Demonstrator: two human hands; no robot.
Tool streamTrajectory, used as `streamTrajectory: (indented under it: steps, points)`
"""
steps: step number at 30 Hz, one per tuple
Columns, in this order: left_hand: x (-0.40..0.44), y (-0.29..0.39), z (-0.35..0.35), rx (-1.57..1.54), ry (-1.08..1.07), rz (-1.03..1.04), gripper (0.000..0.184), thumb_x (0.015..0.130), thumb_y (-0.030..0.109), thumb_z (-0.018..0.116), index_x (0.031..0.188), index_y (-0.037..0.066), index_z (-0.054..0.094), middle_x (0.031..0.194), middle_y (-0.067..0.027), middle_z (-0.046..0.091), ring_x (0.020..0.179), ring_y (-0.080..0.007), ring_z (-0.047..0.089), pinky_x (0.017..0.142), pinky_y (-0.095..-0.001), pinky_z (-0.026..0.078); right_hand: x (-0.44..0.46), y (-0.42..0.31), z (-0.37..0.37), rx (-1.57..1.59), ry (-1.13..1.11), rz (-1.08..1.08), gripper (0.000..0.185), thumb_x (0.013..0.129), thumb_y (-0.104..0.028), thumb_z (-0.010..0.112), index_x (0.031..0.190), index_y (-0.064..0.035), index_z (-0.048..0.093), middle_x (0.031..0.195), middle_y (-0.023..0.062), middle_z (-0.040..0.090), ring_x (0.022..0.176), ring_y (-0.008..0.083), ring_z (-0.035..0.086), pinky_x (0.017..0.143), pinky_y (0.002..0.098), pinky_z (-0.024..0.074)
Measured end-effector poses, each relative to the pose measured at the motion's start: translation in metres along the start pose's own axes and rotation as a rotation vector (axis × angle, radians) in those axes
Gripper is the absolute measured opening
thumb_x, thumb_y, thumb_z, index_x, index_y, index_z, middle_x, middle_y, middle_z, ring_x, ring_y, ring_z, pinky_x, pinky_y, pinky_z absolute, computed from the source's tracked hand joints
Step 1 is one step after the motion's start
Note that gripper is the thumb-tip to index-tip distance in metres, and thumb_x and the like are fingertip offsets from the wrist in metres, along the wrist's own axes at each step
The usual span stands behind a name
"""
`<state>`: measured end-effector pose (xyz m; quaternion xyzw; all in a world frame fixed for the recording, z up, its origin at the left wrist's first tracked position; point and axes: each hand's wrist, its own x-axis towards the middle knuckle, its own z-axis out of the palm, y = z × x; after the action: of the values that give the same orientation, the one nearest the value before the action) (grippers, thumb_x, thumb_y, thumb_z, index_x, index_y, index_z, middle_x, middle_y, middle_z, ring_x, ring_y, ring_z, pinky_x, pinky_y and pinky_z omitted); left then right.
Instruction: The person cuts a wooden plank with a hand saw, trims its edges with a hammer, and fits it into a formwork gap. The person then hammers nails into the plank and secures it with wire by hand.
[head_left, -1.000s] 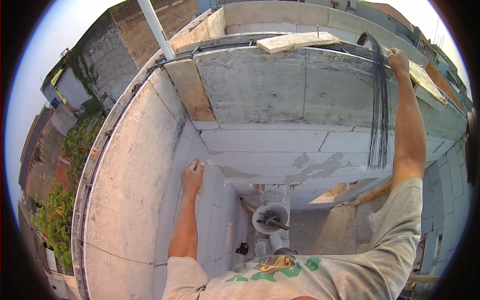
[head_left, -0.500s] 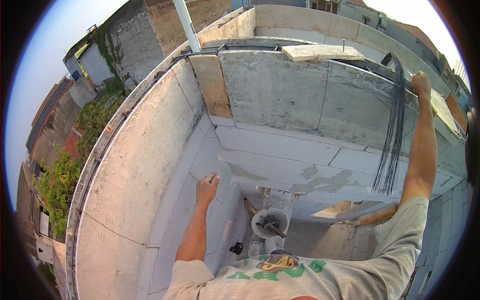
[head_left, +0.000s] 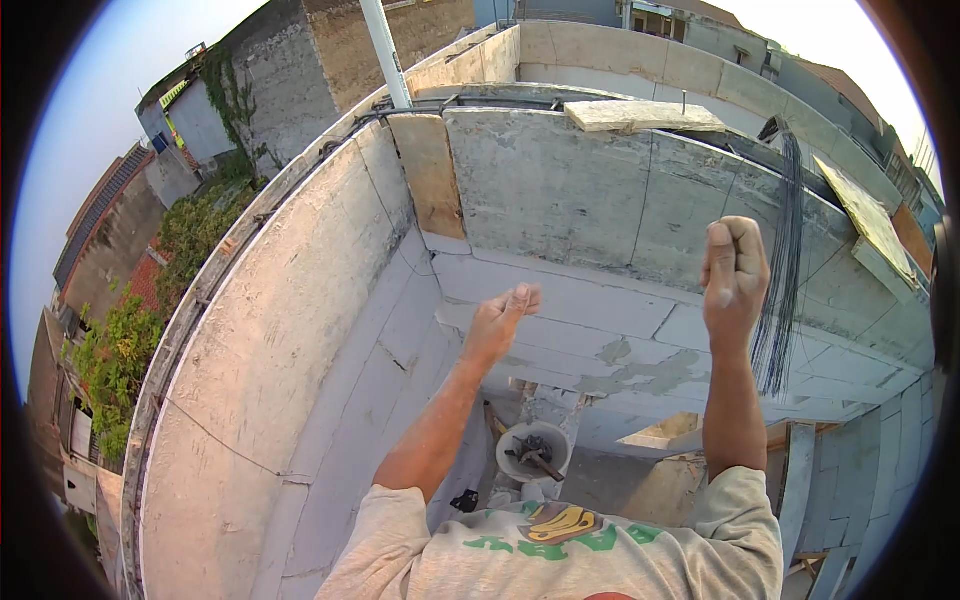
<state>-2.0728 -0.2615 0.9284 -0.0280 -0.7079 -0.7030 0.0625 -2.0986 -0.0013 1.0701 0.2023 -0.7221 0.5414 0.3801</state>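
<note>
My left hand (head_left: 503, 322) is raised in front of the block wall, thumb and fingers pressed together in a pinch. Higher and to the right, my right hand (head_left: 737, 275) is closed with its fingers curled in. Anything thin inside either hand is too small to make out. Just beyond the right hand, a bundle of dark binding wire (head_left: 789, 240) hangs over the top of the formwork panel (head_left: 560, 180). Neither hand is on the panel's edge.
Steel bars run along the wall top, with a pale board (head_left: 645, 115) across them and another board (head_left: 865, 215) at the right. A white pole (head_left: 386, 55) rises at the corner. Far below stands a bucket (head_left: 510, 462) with tools in it. The left formwork (head_left: 270, 300) curves close by.
My right hand has come away from the wall top beside the wire bundle, moving left and down toward me. My left hand has moved right and up, so the two are closer together.
</note>
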Motion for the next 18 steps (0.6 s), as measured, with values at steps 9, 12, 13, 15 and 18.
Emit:
streamTrajectory:
  steps: [9,12,13,15,18]
  points:
    - [-0.013,0.052,0.042,-0.098,-0.373,0.099,0.064,0.098,0.050,0.043,0.109,-0.010,0.062,0.076,-0.0132,0.068,0.093,-0.0226,0.067,0.078,-0.0302,0.052,-0.192,0.030,0.062,0.094,-0.608,0.233,0.010,0.086,0.002,0.058,0.095,-0.0012,0.057,0.073,0.0135,0.061,0.059,0.0294,0.061,0.055,0.0368,0.0464]
    - [-0.027,0.029,0.028,-0.109,-0.397,0.214,0.054,0.095,0.046,0.052,0.095,-0.005,0.067,0.065,-0.0061,0.063,0.068,-0.0127,0.061,0.062,-0.0241,0.046,-0.220,0.032,0.065,0.042,-0.633,0.200,0.017,0.084,0.000,0.059,0.101,-0.0036,0.058,0.075,0.0129,0.064,0.063,0.0337,0.063,0.057,0.0404,0.0478]
    - [-0.035,0.029,0.024,-0.097,-0.386,0.222,0.051,0.094,0.045,0.055,0.091,-0.003,0.069,0.062,-0.0039,0.061,0.061,-0.0096,0.058,0.056,-0.0225,0.044,-0.225,0.032,0.066,0.027,-0.685,0.218,0.018,0.084,-0.001,0.059,0.102,-0.0039,0.058,0.077,0.0130,0.064,0.065,0.0340,0.063,0.058,0.0403,0.0483]
    - [-0.060,0.033,0.012,-0.026,-0.297,0.151,0.043,0.091,0.042,0.061,0.082,0.000,0.069,0.058,0.0002,0.056,0.050,-0.0042,0.047,0.047,-0.0202,0.036,-0.231,0.025,0.071,0.000,-0.798,0.243,0.019,0.085,-0.004,0.059,0.103,-0.0044,0.058,0.081,0.0132,0.065,0.067,0.0347,0.063,0.059,0.0400,0.0493]
    - [-0.068,0.019,-0.012,0.035,-0.068,0.033,0.037,0.090,0.038,0.065,0.076,0.004,0.068,0.054,0.0049,0.047,0.049,-0.0020,0.036,0.043,-0.0212,0.026,-0.229,0.014,0.078,-0.181,-0.869,0.044,0.030,0.086,-0.012,0.063,0.114,-0.0024,0.056,0.097,0.0167,0.064,0.080,0.0322,0.065,0.066,0.0379,0.0513]
